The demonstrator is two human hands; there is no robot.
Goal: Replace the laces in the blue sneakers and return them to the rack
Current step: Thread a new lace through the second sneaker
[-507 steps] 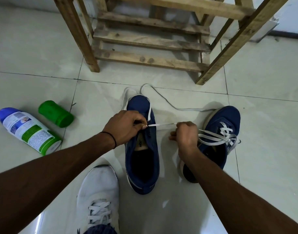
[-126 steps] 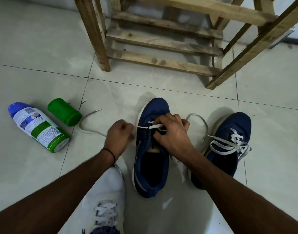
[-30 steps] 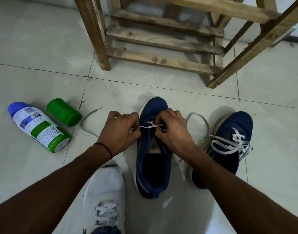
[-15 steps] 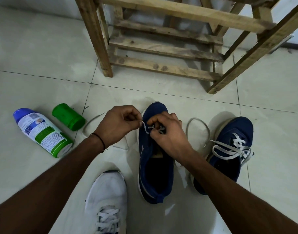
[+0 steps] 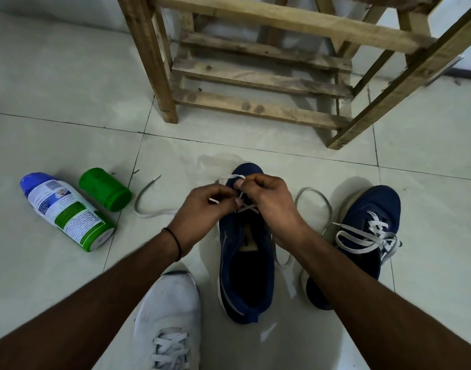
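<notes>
A blue sneaker [image 5: 246, 265] stands on the tile floor in front of me, toe pointing away, with a white lace [image 5: 245, 206] crossed through its front eyelets. My left hand [image 5: 205, 209] pinches one strand of the lace beside the toe. My right hand [image 5: 271, 201] pinches another strand above the toe, and a short bit sticks up by the thumb. Loose lace trails left [image 5: 146, 206] and loops right [image 5: 317, 204] on the floor. The second blue sneaker [image 5: 362, 236] sits to the right, laced in white with its lace ends lying loose.
A bare wooden rack [image 5: 269, 68] stands just beyond the sneakers. A spray can [image 5: 66, 212] lies on the floor at left with its green cap [image 5: 105, 189] beside it. My white shoe [image 5: 167, 321] is at the bottom, next to the blue sneaker.
Both hands have lifted slightly over the toe and drawn the lace upward. The crossing on the front eyelets shows more plainly now.
</notes>
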